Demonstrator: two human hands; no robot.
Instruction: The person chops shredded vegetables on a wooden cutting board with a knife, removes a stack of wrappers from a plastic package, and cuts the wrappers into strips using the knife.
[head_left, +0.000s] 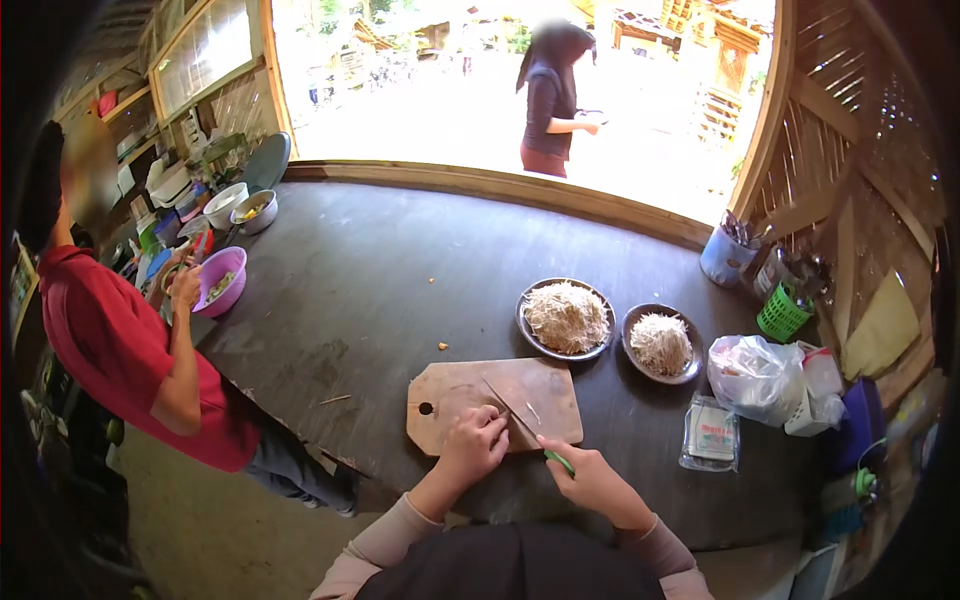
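Note:
My right hand (592,485) is closed around the green handle of a kitchen knife (515,415). Its blade points up and left over a wooden cutting board (450,383) with a hole at its left end. On the board beside the blade, the curled fingers of my left hand (474,445) press on something too small to make out. A few thin pale slivers (533,409) lie just right of the blade. Behind the board stand a larger plate (521,325) and a smaller plate (690,372), each heaped with pale thin shreds (566,316).
At the left, a person in a red shirt (120,340) works over a purple bowl (232,292). Plastic bags (752,372), a packet (711,434), a green basket (783,312) and a utensil can (727,258) stand right. Another person (548,110) is outside the window opening.

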